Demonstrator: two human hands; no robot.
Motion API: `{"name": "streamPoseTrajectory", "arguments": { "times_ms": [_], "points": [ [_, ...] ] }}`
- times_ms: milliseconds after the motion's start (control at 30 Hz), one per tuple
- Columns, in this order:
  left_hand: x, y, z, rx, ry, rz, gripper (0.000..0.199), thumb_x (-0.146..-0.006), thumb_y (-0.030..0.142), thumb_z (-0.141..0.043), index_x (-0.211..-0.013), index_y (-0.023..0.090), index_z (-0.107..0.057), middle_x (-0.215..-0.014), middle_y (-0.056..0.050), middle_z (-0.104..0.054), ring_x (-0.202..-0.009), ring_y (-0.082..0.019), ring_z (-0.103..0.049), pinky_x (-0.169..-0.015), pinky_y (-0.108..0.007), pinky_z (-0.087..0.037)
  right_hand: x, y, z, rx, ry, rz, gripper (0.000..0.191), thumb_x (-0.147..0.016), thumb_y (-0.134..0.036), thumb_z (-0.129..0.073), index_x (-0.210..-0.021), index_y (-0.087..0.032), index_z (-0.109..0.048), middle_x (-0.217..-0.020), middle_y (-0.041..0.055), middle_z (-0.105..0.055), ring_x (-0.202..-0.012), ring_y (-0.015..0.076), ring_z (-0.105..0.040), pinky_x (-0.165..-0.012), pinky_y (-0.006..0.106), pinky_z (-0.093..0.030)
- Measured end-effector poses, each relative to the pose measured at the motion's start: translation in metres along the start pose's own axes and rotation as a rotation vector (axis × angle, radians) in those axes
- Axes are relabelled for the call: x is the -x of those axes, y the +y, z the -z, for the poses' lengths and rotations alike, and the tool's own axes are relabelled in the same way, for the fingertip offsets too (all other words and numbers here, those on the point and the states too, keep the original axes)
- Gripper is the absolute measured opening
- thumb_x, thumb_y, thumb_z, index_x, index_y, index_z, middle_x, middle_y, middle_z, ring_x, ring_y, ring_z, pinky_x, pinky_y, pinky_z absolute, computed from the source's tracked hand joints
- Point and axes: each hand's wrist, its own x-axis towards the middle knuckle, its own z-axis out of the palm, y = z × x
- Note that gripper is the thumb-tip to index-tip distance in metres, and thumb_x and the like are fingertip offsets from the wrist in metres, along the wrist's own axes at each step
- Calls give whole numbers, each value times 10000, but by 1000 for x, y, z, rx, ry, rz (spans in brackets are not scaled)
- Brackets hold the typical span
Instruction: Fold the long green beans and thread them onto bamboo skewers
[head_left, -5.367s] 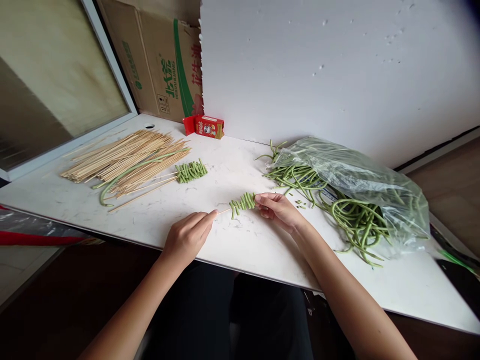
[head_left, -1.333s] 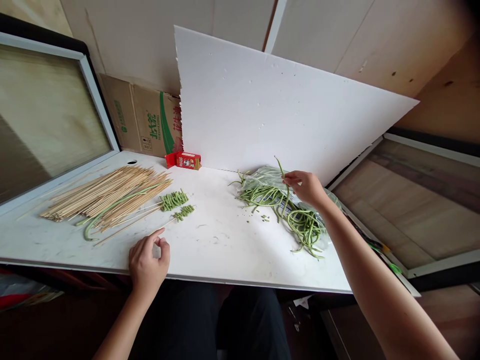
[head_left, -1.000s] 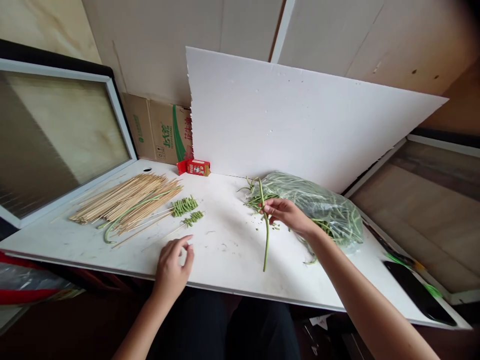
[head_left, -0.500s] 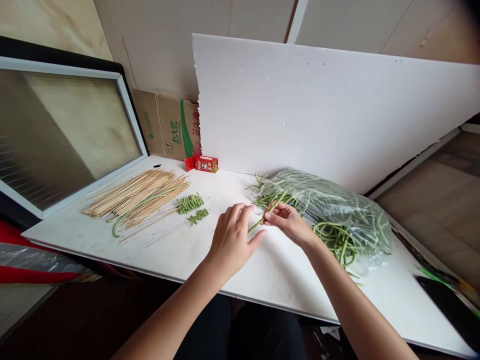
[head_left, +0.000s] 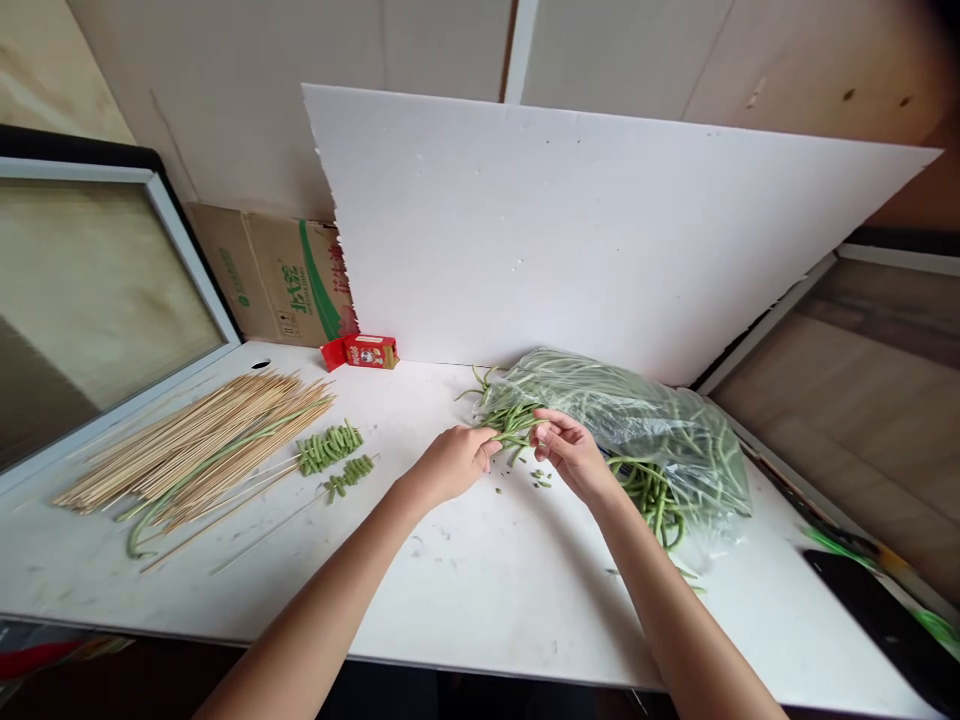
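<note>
My left hand point(head_left: 454, 462) is closed in a pinch at the left end of a green long bean point(head_left: 514, 437). The fingers of my right hand point(head_left: 571, 452) are closed around the bean's other end. Just behind my hands, more long beans point(head_left: 651, 498) spill from a clear plastic bag point(head_left: 637, 410). Small cut bits of bean point(head_left: 540, 478) lie on the table below my hands. To the left are two skewers threaded with short bean pieces, one fuller row point(head_left: 330, 448) and one shorter row point(head_left: 351, 477).
A heap of bamboo skewers point(head_left: 202, 440) with a long bean across it covers the white table's point(head_left: 450, 580) left side. At the back stand a red small box point(head_left: 371, 351), a cardboard carton point(head_left: 262, 275) and a white board point(head_left: 600, 240). A black flat object point(head_left: 877, 620) lies at right.
My left hand, open half a second ago, has closed on the bean. My right hand keeps hold of it. The view has shifted right, and bean bits on the table now show.
</note>
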Motion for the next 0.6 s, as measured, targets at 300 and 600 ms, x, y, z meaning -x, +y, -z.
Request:
{"name": "streamPoseTrajectory", "arguments": {
  "times_ms": [300,600],
  "points": [
    [-8,-35,-3,550,-437,209,550,-996,609,-590,-1296,150,-635,-673,-20,-709,-394,-103,-500,-455,-242,-404,13,31,9,14,-48,-63,359,-713,-342,-982,-981,-231,-769,-802,13,-756,-613,128,-614,-537,253,-488],
    [1,-57,-16,532,-284,186,491,-948,599,-666,-1139,150,-719,-826,-51,-738,-510,-105,-587,-522,-248,-448,17,37,-2,297,-47,12,314,-806,-455,-902,-991,-216,-815,-866,50,-777,-700,164,-669,-641,310,-584]
  ]
}}
